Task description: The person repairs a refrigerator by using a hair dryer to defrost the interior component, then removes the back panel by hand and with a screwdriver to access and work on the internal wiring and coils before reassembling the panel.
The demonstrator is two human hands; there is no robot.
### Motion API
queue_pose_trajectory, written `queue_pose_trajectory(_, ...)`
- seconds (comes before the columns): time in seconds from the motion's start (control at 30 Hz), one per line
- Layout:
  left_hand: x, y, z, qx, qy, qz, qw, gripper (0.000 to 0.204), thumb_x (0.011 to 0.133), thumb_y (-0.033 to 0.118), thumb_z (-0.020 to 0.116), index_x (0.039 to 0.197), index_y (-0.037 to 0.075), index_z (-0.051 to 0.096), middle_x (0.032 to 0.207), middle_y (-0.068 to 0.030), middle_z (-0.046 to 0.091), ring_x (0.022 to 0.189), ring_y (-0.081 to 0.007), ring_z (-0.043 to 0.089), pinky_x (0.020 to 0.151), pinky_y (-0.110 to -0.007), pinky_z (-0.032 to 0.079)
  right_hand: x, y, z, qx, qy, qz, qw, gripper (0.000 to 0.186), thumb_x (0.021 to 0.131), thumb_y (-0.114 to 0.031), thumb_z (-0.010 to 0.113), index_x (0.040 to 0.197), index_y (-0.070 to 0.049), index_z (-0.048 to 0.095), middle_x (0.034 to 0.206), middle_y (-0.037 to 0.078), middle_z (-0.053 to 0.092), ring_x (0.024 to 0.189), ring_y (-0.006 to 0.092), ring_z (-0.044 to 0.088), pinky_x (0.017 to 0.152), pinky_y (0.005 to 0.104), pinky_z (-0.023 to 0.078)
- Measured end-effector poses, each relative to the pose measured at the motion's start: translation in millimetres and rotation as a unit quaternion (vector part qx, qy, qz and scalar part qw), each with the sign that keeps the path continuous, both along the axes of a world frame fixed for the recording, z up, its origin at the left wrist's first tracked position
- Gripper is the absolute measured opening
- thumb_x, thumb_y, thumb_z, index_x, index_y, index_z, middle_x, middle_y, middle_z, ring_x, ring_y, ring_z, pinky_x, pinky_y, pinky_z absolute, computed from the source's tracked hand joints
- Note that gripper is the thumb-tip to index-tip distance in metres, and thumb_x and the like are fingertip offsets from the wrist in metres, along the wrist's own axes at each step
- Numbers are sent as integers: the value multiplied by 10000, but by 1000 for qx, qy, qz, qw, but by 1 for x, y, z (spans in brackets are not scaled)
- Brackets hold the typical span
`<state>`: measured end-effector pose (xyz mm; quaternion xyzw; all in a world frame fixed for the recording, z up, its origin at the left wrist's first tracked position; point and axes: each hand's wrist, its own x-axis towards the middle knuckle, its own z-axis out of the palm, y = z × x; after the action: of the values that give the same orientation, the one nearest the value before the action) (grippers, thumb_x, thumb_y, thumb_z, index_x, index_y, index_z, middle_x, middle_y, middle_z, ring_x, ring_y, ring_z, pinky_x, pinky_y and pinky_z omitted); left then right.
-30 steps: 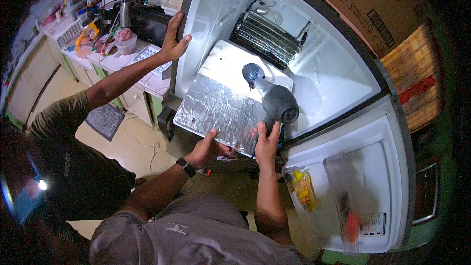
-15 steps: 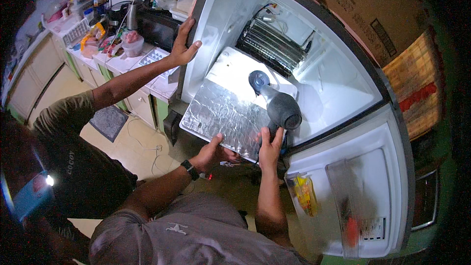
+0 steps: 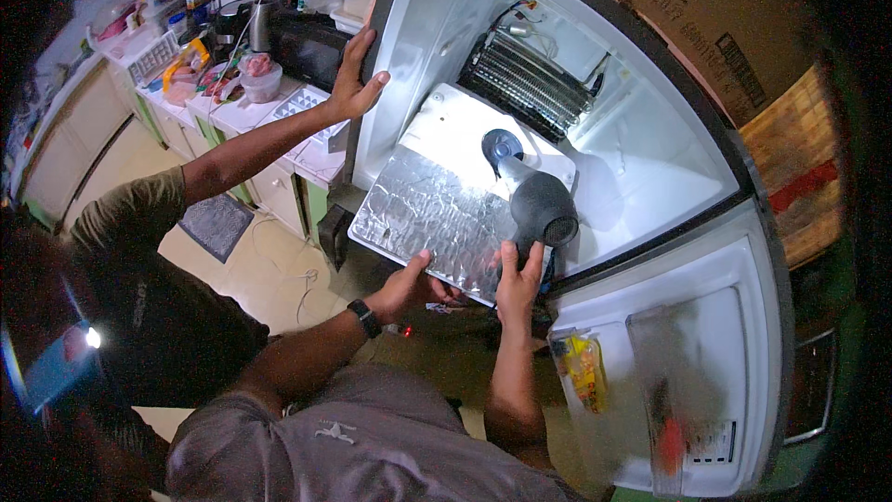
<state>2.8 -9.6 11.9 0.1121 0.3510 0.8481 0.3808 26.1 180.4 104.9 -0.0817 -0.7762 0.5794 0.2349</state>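
Observation:
A white panel (image 3: 409, 214), partly covered in shiny foil, slants out of the open freezer compartment (image 3: 641, 158). My left hand (image 3: 409, 284), with a dark watch at the wrist, grips its near edge, thumb on the foil and fingers curled beneath. In my right hand (image 3: 518, 286) is the handle of a black hair dryer (image 3: 539, 209), its round nozzle over the panel's bright upper part. The handle is mostly hidden by my fingers. Behind the panel, the finned evaporator coil (image 3: 531, 79) is exposed, with loose wires above it.
At the left, a person wearing a headlamp (image 3: 91, 338) rests a hand (image 3: 358, 84) on the freezer's side edge. The opened door (image 3: 595, 446) hangs at the lower right, a yellow packet (image 3: 583, 374) in its shelf. A cluttered counter (image 3: 307, 156) and a cardboard box (image 3: 692, 9) flank the fridge.
My view has shifted slightly, so the freezer sits a little farther right in it. Both my hands keep their holds on the panel and the hair dryer.

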Motion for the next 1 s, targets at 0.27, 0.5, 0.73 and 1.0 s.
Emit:
queue_pose_trajectory(0.27,-4,-4,8,-8,10,-19,1000,831,1040,583,234,633,-19,637,979,-262,704,972,-344,648,964,-410,480,0,7,-6,-32,9,40,999,376,999,-151,575,1325,-32,431,892,26,542,724,110,523,675,281,452)
queue_pose_trajectory(0.5,5,-6,5,-19,47,9,999,838,1015,640,235,637,-8,609,1027,-274,695,1015,-397,639,966,-399,462,4,9,-7,-58,2,60,997,452,1001,-174,591,1386,-45,393,924,34,557,745,114,549,675,286,476)
queue_pose_trajectory(0.73,9,-6,7,-70,64,41,995,851,1012,654,203,654,1,613,1029,-236,703,1010,-351,641,955,-377,466,4,3,0,-50,40,36,997,353,999,-185,595,1282,-44,439,877,29,565,748,118,555,677,295,481)
queue_pose_trajectory(1.0,1,-3,-4,-12,47,0,999,884,986,696,175,724,4,657,1044,-203,703,1045,-296,634,1001,-417,463,-1,10,-10,-19,6,11,1000,358,998,-176,585,1295,-47,434,858,28,549,738,120,544,690,287,469)
